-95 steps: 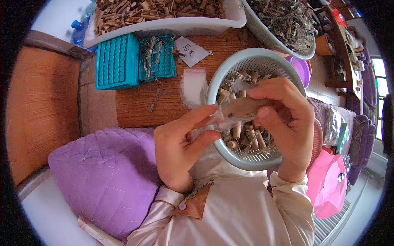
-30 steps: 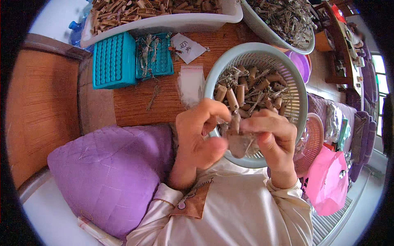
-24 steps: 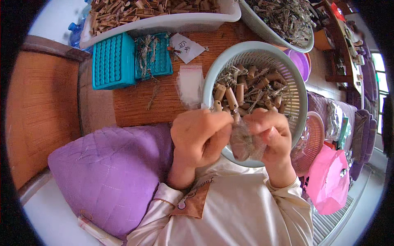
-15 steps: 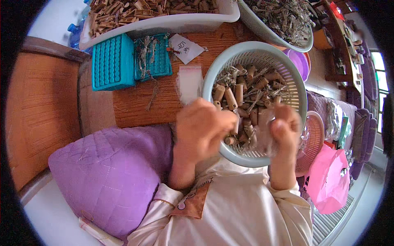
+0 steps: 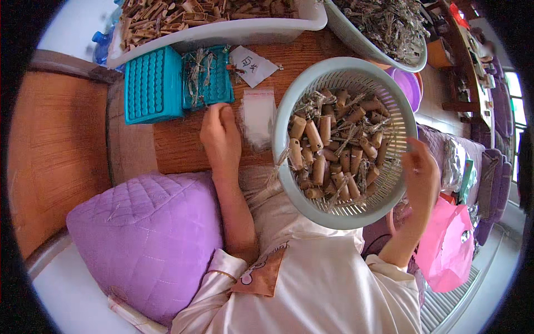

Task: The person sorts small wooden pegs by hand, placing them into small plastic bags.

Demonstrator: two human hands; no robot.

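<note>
My left hand (image 5: 221, 133) is over the table by the near edge of a teal ridged tray (image 5: 222, 89) bearing a bundle of thin silvery strings (image 5: 197, 69). Its fingers are closed together, and whatever they may pinch is hidden. My right hand (image 5: 421, 167) is just outside the right rim of a grey-green plastic basket (image 5: 289, 183), above a mostly covered pink basket (image 5: 396, 217). Its fingers are loosely bent and somewhat apart, with nothing visible in them. Short brown cylinders (image 5: 313, 135) with tangled clear strings fill the grey-green basket's bottom.
Clear plastic bags (image 5: 258, 114) lie left of the basket, below a paper slip (image 5: 251, 65). A teal box (image 5: 153, 86) stands at the left. Behind are a white tub (image 5: 222, 36) of brown pieces and another tub (image 5: 361, 47) of strings. A purple cushion (image 5: 147, 239) and pink bag (image 5: 448, 245) flank me.
My hands have moved apart from over the basket. The left went left to the teal tray; the right went right past the rim. The clear bag in my right hand no longer shows.
</note>
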